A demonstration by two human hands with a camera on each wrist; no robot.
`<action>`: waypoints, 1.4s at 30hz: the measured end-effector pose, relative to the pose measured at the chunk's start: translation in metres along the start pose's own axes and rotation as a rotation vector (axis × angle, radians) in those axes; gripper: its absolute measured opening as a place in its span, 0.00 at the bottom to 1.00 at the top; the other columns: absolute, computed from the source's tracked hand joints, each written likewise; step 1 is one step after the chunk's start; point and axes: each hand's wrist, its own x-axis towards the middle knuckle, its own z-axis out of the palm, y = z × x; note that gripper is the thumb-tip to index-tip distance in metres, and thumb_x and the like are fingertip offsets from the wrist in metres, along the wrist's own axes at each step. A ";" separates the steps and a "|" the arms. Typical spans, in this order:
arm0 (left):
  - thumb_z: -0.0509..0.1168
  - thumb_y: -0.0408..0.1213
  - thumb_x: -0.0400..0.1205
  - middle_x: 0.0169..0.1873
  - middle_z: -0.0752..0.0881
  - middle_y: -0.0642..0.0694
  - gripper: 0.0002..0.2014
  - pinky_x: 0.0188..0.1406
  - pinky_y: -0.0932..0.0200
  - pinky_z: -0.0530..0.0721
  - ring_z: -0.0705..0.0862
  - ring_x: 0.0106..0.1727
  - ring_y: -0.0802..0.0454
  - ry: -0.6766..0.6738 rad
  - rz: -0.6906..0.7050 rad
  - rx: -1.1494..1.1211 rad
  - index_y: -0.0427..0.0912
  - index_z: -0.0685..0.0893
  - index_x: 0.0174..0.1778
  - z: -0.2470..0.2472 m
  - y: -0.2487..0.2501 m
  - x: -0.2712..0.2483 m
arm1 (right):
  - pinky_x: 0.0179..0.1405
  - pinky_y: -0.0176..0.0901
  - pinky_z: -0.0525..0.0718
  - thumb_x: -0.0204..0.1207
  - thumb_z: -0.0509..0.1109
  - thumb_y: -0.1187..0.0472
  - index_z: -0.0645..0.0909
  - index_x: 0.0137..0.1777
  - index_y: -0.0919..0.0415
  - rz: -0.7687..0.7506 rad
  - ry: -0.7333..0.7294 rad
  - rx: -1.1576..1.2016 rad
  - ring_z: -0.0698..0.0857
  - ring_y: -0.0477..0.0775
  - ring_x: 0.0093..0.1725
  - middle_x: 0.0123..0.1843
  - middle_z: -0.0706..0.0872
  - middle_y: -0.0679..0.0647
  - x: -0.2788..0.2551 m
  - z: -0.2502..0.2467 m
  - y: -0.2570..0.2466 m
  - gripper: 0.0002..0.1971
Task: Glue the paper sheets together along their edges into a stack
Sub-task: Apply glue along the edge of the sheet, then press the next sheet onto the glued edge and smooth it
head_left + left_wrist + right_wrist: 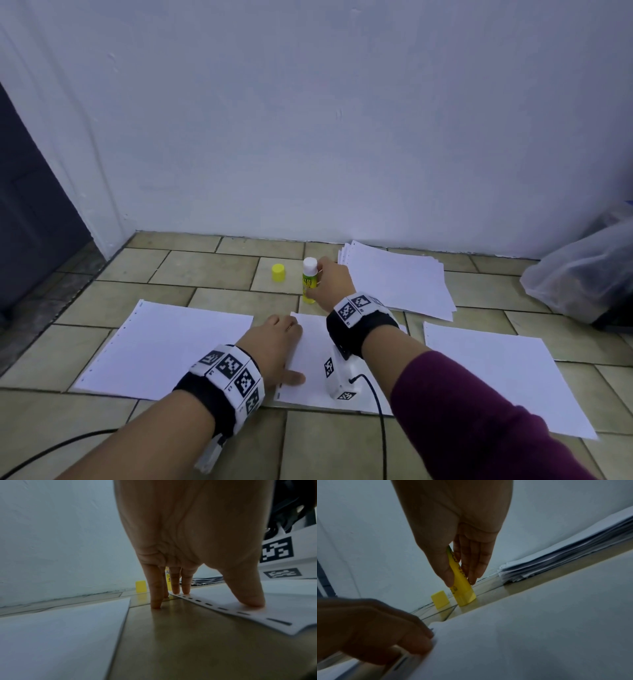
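At the centre of the head view the right hand [331,280] pinches the upright yellow glue stick [309,281] between its thumb and nearly straight fingers [471,563], its base on the tiled floor [219,274] beside the loose yellow cap [278,272]. Lower centre, the left hand [274,346] presses spread, straight fingertips [186,591] onto the perforated edge of the middle paper sheet [311,349]. A paper stack [397,277] lies right of centre, against the wall.

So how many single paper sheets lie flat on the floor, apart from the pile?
3: left sheet, middle sheet under the left hand, right sheet. Whether more lie beneath any of them cannot be told.
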 end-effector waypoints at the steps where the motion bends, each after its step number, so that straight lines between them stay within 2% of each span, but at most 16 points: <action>1: 0.68 0.59 0.76 0.76 0.65 0.49 0.38 0.64 0.50 0.77 0.65 0.73 0.49 0.002 -0.001 -0.003 0.43 0.65 0.77 0.000 0.000 0.000 | 0.51 0.46 0.77 0.74 0.71 0.64 0.74 0.62 0.66 -0.008 0.003 -0.024 0.81 0.62 0.59 0.58 0.84 0.62 0.000 0.000 0.000 0.17; 4: 0.68 0.60 0.76 0.75 0.65 0.50 0.39 0.64 0.50 0.77 0.65 0.73 0.49 -0.003 -0.002 0.004 0.44 0.64 0.77 -0.001 -0.001 0.002 | 0.53 0.46 0.77 0.74 0.72 0.63 0.74 0.64 0.66 -0.005 -0.022 -0.037 0.81 0.61 0.61 0.60 0.83 0.62 0.000 -0.002 0.001 0.20; 8: 0.65 0.59 0.79 0.77 0.63 0.48 0.37 0.65 0.49 0.76 0.64 0.74 0.49 -0.011 0.006 0.026 0.44 0.63 0.78 -0.002 -0.001 0.001 | 0.57 0.42 0.78 0.68 0.79 0.60 0.75 0.66 0.63 0.027 -0.056 0.093 0.81 0.55 0.61 0.61 0.84 0.57 -0.006 -0.013 0.011 0.28; 12: 0.61 0.53 0.83 0.81 0.58 0.48 0.34 0.73 0.50 0.70 0.60 0.78 0.48 -0.047 0.025 0.053 0.44 0.58 0.82 -0.003 -0.003 0.001 | 0.59 0.42 0.81 0.72 0.75 0.62 0.81 0.57 0.63 -0.006 0.074 0.225 0.85 0.53 0.54 0.52 0.88 0.57 -0.022 -0.044 0.025 0.14; 15: 0.63 0.49 0.83 0.83 0.54 0.49 0.35 0.75 0.50 0.69 0.56 0.81 0.49 -0.086 0.033 0.070 0.44 0.56 0.83 -0.004 -0.005 0.001 | 0.53 0.34 0.77 0.73 0.74 0.60 0.83 0.54 0.60 0.025 0.082 0.114 0.85 0.50 0.55 0.52 0.88 0.53 -0.040 -0.081 0.049 0.11; 17: 0.64 0.48 0.82 0.83 0.53 0.48 0.36 0.74 0.50 0.70 0.56 0.81 0.49 -0.095 0.033 0.079 0.44 0.56 0.83 -0.004 -0.005 0.002 | 0.54 0.35 0.74 0.73 0.75 0.57 0.82 0.59 0.60 0.102 -0.034 -0.109 0.82 0.50 0.60 0.59 0.86 0.52 -0.056 -0.104 0.072 0.16; 20: 0.65 0.49 0.81 0.82 0.53 0.48 0.36 0.72 0.51 0.72 0.58 0.80 0.49 -0.080 0.025 0.068 0.45 0.58 0.83 -0.003 -0.005 0.002 | 0.63 0.43 0.77 0.69 0.78 0.49 0.75 0.68 0.60 0.300 -0.243 -0.447 0.77 0.55 0.67 0.67 0.80 0.55 -0.083 -0.119 0.102 0.30; 23: 0.67 0.49 0.80 0.80 0.53 0.47 0.37 0.72 0.52 0.73 0.61 0.79 0.49 -0.066 0.005 0.043 0.46 0.59 0.83 -0.004 -0.005 0.002 | 0.67 0.49 0.78 0.61 0.82 0.43 0.70 0.72 0.59 0.414 -0.375 -0.538 0.73 0.56 0.71 0.70 0.76 0.55 -0.108 -0.116 0.123 0.42; 26: 0.66 0.49 0.81 0.78 0.56 0.47 0.36 0.72 0.52 0.73 0.63 0.77 0.49 -0.070 -0.002 0.044 0.46 0.58 0.83 -0.004 -0.002 0.000 | 0.69 0.51 0.77 0.58 0.85 0.47 0.67 0.72 0.56 0.406 -0.358 -0.525 0.72 0.55 0.72 0.71 0.72 0.53 -0.123 -0.109 0.134 0.45; 30: 0.66 0.48 0.81 0.75 0.64 0.46 0.34 0.68 0.52 0.75 0.65 0.75 0.49 -0.054 -0.006 0.054 0.44 0.60 0.80 -0.005 0.002 -0.001 | 0.66 0.47 0.78 0.59 0.85 0.49 0.71 0.67 0.54 0.387 -0.293 -0.502 0.75 0.51 0.67 0.67 0.75 0.50 -0.129 -0.110 0.139 0.38; 33: 0.68 0.47 0.80 0.71 0.67 0.46 0.33 0.65 0.53 0.76 0.69 0.72 0.49 -0.038 -0.023 0.036 0.42 0.61 0.76 -0.005 0.003 -0.002 | 0.64 0.42 0.77 0.64 0.82 0.50 0.74 0.64 0.54 0.374 -0.270 -0.485 0.77 0.50 0.65 0.65 0.77 0.49 -0.131 -0.112 0.143 0.30; 35: 0.68 0.46 0.79 0.70 0.69 0.46 0.31 0.64 0.53 0.77 0.70 0.70 0.49 -0.028 -0.033 0.013 0.42 0.63 0.74 -0.005 0.004 -0.003 | 0.61 0.39 0.76 0.70 0.78 0.52 0.77 0.61 0.54 0.380 -0.257 -0.458 0.78 0.50 0.64 0.63 0.80 0.49 -0.131 -0.112 0.145 0.21; 37: 0.68 0.46 0.79 0.70 0.69 0.46 0.30 0.64 0.53 0.77 0.71 0.70 0.49 -0.025 -0.042 -0.002 0.42 0.63 0.73 -0.005 0.003 -0.004 | 0.52 0.36 0.76 0.76 0.71 0.55 0.78 0.49 0.53 0.373 -0.200 -0.435 0.81 0.52 0.58 0.53 0.82 0.51 -0.132 -0.114 0.145 0.05; 38: 0.69 0.46 0.79 0.70 0.70 0.46 0.30 0.64 0.53 0.77 0.71 0.70 0.49 -0.025 -0.045 -0.008 0.42 0.63 0.73 -0.005 0.003 -0.004 | 0.46 0.35 0.75 0.78 0.66 0.58 0.75 0.40 0.51 0.378 -0.156 -0.410 0.82 0.53 0.52 0.46 0.81 0.51 -0.132 -0.116 0.147 0.06; 39: 0.69 0.46 0.79 0.71 0.70 0.46 0.30 0.64 0.53 0.77 0.71 0.70 0.49 -0.024 -0.048 -0.013 0.42 0.63 0.73 -0.005 0.003 -0.004 | 0.40 0.34 0.74 0.78 0.63 0.61 0.70 0.34 0.50 0.378 -0.101 -0.391 0.81 0.53 0.47 0.40 0.79 0.50 -0.131 -0.116 0.150 0.11; 42: 0.69 0.45 0.79 0.74 0.68 0.46 0.36 0.65 0.52 0.76 0.70 0.73 0.48 -0.012 -0.046 -0.030 0.42 0.57 0.78 -0.005 0.004 -0.005 | 0.27 0.34 0.69 0.76 0.60 0.68 0.73 0.35 0.57 0.382 0.057 -0.365 0.79 0.53 0.38 0.34 0.79 0.50 -0.134 -0.123 0.153 0.10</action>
